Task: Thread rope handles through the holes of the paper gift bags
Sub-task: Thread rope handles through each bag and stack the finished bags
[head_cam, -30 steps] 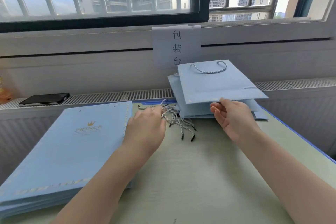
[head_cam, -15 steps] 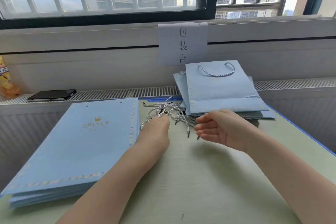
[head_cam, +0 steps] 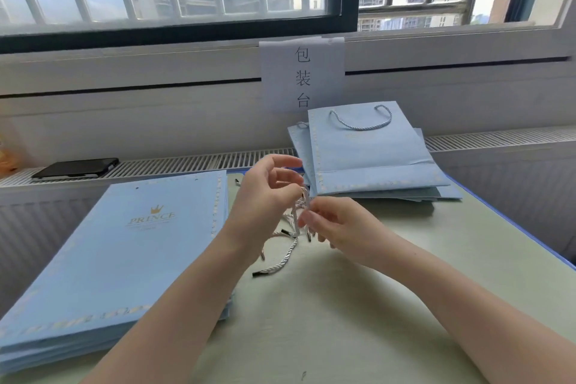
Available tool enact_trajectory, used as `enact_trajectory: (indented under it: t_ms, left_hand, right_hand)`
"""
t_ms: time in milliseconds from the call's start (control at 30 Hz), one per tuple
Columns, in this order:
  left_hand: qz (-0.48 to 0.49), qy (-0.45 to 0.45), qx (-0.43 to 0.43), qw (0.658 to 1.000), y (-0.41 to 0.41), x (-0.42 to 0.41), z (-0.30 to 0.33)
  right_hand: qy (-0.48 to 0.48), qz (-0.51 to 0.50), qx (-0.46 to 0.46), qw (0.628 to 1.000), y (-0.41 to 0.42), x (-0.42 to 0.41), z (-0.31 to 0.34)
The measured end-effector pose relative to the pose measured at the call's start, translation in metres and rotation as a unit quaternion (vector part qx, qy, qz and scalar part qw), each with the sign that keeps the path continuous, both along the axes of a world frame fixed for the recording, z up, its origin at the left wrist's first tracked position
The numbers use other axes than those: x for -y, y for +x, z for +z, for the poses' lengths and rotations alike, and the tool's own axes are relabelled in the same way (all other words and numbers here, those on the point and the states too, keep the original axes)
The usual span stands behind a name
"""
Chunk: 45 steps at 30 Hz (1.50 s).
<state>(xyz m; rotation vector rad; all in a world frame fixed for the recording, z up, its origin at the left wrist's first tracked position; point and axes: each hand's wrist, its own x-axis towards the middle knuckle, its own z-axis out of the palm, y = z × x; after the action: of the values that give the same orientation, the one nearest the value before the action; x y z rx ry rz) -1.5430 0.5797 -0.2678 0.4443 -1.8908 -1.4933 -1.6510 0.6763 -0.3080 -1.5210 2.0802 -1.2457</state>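
Both hands pinch one rope handle (head_cam: 301,206) just right of unthreaded bag stack (head_cam: 124,246), rope hanging roughly vertical btwn left hand (head_cam: 265,199) & right hand (head_cam: 336,227); left nearer stack.

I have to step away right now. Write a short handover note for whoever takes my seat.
Left hand and right hand both pinch one rope handle above the loose rope pile.
Unthreaded bag stack lies to the left, holes at its far edge.
Finished bags, top one with its handle in, lie at back right.
Left: separate this rope, thread the top bag on the left stack, repeat.
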Motion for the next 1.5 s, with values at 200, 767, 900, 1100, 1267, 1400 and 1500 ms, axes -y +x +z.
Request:
enact_trajectory:
  t_ms: [200,767,900,1100,1267,1400,1500]
  left_hand:
    - [0.108,-0.160,-0.060,0.979,0.005,0.004,0.004]
    - [0.275,-0.195,0.526,0.781,0.053,0.123,-0.010]
    - [0.354,-0.090,0.531,0.765,0.075,0.134,-0.010]
    - [0.375,-0.042,0.566,0.733,0.074,0.129,-0.009]
    - [0.390,-0.044,0.560,0.730,0.080,0.133,-0.012]
    - [0.345,-0.112,0.533,0.764,0.068,0.122,-0.008]
    - [0.321,-0.144,0.513,0.783,0.059,0.111,-0.005]
  right_hand:
    - [-0.126,-0.052,0.091,0.987,-0.003,-0.006,0.020]
    - [-0.044,0.001,0.313,0.949,0.015,-0.004,0.018]
    - [0.007,0.038,0.283,0.958,0.033,0.002,0.010]
    - [0.020,0.071,0.222,0.972,0.046,0.005,0.006]
    - [0.018,0.078,0.160,0.984,0.062,0.013,-0.002]
    - [0.004,0.019,0.174,0.984,0.057,0.017,-0.002]
    - [0.022,-0.024,0.190,0.981,0.046,0.015,-0.001]
